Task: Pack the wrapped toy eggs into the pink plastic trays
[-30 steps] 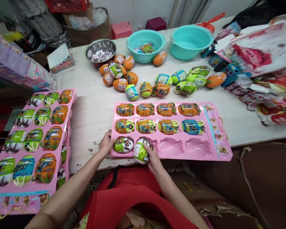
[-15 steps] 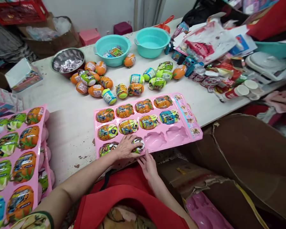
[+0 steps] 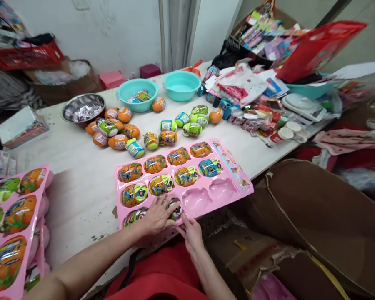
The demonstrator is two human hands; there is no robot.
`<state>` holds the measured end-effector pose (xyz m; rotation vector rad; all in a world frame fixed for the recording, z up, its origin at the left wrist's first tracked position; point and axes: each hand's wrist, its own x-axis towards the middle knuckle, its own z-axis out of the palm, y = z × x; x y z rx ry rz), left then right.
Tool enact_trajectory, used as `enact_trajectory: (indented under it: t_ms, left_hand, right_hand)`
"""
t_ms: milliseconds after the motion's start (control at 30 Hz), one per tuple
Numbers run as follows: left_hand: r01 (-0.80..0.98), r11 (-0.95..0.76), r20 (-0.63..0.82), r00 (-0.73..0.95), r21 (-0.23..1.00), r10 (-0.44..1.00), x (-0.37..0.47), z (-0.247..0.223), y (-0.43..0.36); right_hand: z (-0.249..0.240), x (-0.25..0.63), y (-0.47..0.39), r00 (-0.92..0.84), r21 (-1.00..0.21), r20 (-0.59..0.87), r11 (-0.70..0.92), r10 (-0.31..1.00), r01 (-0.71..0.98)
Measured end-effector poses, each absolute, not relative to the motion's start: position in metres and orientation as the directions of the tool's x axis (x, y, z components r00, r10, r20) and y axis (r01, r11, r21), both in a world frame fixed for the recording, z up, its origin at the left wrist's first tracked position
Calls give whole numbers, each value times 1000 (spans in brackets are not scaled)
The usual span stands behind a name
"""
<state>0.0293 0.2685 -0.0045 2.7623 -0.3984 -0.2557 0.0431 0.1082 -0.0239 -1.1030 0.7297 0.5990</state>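
Observation:
A pink blister tray (image 3: 228, 204) lies at the table's front edge, its hollows filled with orange, green and blue toy eggs (image 3: 186, 176). Two bare hollows show at its front right. My left hand (image 3: 158, 214) is over the front row, thumb and fingers curved around a white-and-green toy egg (image 3: 175, 209) in its hollow and partly hiding it. Beside that egg, my right hand (image 3: 192, 235) has its thumb and fingers at the tray's front rim, some fingers below it. Another green toy egg (image 3: 134, 217) sits left of my left hand, partly covered.
Loose eggs (image 3: 118, 141) lie behind the tray. Further back stand a metal bowl (image 3: 65, 118) and two turquoise basins (image 3: 183, 98). Filled trays (image 3: 39, 208) are stacked at the left. Clutter and paper cups (image 3: 283, 134) crowd the right, above brown cartons (image 3: 300, 200).
My view has tilted up and turned slightly, so the tray and both hands appear lower and further left. Both hands stay at the same egg and tray rim.

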Motion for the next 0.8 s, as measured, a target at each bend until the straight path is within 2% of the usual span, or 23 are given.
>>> enact_trajectory:
  t_ms: [100,300,400,500,567,667,733,800]
  left_hand:
    - [-298,-873,-114,924,387,-366,29,-9,263]
    - [-299,-857,-155,907,419,-392,33,-12,262]
    - [-228,-885,-143,941,405,-308,23,-11,264]
    - [-107,-917,-159,971,384,-180,7,-11,261]
    - [-94,-896,-179,966,433,-188,4,-9,262]
    - [-101,-795,-145,962,598,-231,26,-2,282]
    - [0,-765,-83,994,644,-70,58,8,319]
    - [232,-771,-23,962,593,271,95,21,375]
  right_hand:
    - [-24,48,109,609,-547,-788,349,93,-761]
    - [-20,51,111,551,-506,-832,319,63,-801]
    - [-14,51,117,516,-472,-854,311,71,-825]
    - [-10,54,126,540,-498,-840,315,57,-808]
    - [-13,55,127,539,-503,-841,301,42,-810]
    - [-26,59,119,512,-500,-859,210,-2,-840]
    - [-36,62,112,521,-521,-853,121,-32,-845]
    - [-39,65,105,577,-577,-817,23,-5,-817]
